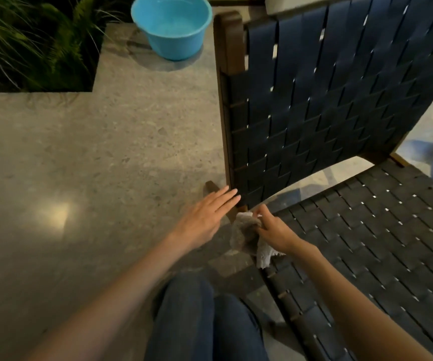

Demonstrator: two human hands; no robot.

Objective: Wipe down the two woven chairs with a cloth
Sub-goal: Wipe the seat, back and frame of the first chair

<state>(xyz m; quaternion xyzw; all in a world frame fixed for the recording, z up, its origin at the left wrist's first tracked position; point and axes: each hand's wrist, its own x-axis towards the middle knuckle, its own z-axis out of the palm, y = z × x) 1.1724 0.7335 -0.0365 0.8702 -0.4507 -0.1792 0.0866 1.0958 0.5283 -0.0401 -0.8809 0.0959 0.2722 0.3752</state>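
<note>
Right hand (pixel 275 231) is gripping a cloth (pixel 246 234) at the chair (pixel 340 105) seat's corner — left hand (pixel 206 217) is reaching flat, fingers straight, beside it; blue basin (pixel 172 27) is sitting beyond.

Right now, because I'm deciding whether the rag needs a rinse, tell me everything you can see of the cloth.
The cloth is a pale, whitish-grey rag, coarse-textured and bunched up, with a ragged lighter end hanging below. Its middle looks darker; dirt, damp or shadow, I cannot tell. The right hand grips it at the corner of the woven seat, under the backrest. The left hand is open beside it, not touching it.
</note>
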